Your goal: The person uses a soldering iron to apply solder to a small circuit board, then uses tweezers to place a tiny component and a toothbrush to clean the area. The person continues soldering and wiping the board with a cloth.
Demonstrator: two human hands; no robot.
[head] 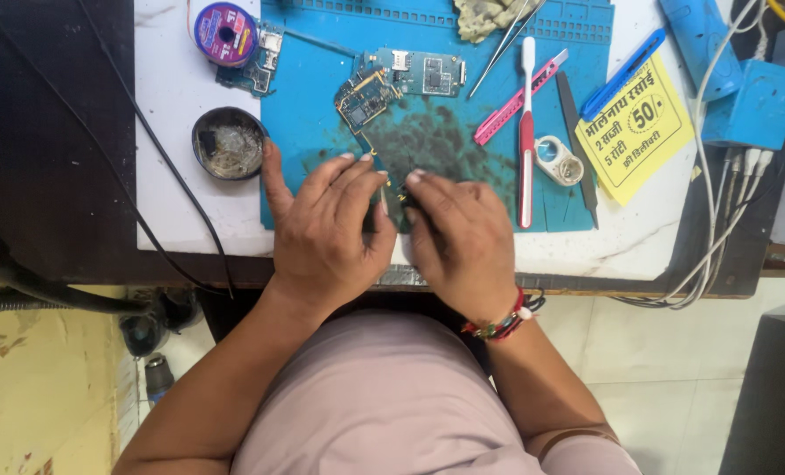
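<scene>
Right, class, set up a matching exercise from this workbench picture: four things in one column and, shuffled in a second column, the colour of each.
Things:
1. Work mat
2. Toothbrush
3. Paper card
4. Solder spool

Colours:
A. Yellow
B. Purple
C. Red and white
D. Blue

Pairs: 1-D, 2-C, 3-A, 4-B
</scene>
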